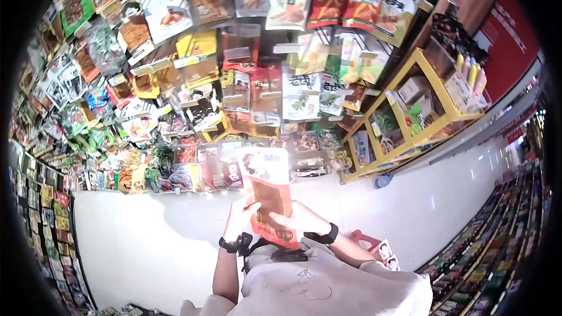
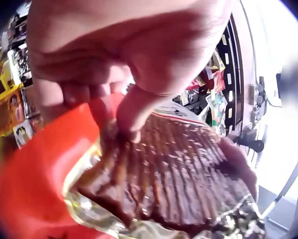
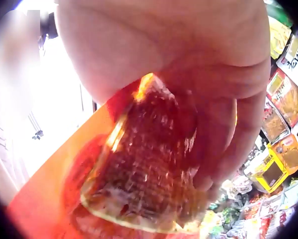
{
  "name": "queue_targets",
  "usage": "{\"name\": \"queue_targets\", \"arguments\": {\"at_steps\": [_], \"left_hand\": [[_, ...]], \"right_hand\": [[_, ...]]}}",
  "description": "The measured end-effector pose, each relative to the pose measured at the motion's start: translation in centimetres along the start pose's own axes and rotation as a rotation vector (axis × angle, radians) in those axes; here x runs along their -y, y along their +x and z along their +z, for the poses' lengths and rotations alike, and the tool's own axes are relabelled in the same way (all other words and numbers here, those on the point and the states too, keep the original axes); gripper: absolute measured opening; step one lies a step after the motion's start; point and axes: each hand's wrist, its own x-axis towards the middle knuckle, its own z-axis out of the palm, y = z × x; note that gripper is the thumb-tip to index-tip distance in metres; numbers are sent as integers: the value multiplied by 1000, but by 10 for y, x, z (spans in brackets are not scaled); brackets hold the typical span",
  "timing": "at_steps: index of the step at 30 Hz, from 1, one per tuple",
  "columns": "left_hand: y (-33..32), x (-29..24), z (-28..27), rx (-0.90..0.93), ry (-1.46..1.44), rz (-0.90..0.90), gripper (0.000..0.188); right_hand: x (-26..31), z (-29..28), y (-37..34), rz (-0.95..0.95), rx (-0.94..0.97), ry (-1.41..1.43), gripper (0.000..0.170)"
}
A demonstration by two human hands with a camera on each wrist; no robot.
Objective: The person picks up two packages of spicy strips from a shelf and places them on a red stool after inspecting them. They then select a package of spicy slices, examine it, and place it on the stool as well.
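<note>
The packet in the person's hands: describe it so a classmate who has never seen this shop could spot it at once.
Start at the wall of hanging snack packets and come down to the light shirt. Just above it, the left hand and right hand grip a red-and-white packet, its clear window showing ribbed brown food. Only this packet is in hand.

Packet (image 1: 272,202) before hanging bags (image 1: 288,1); shelves (image 1: 494,240) right.

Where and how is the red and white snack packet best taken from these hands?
I would pinch the white top end of the snack packet from the far side: it looks flat and sticks out free; the left hand and right hand hold the lower half.
</note>
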Motion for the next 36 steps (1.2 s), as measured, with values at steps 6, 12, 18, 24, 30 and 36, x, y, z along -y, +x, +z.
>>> {"name": "queue_targets", "arguments": {"at_steps": [6, 12, 18, 24, 30, 36], "left_hand": [[26, -27, -47, -281, 471, 126, 20], [52, -43, -70, -118, 205, 27, 20], [126, -46, -78, -125, -183, 99, 39], [213, -40, -100, -158, -14, -3, 46], [288, -66, -111, -197, 100, 116, 44], [316, -71, -114, -244, 59, 162, 44]], "right_hand": [[-45, -6, 92, 41, -34, -181, 35], [-63, -7, 148, 20, -167, 98, 39], [-77, -28, 186, 128, -214, 282, 49], [-68, -70, 245, 25, -187, 415, 57], [-87, -103, 319, -98, -293, 279, 52], [-80, -117, 342, -164, -299, 315, 55]]}}
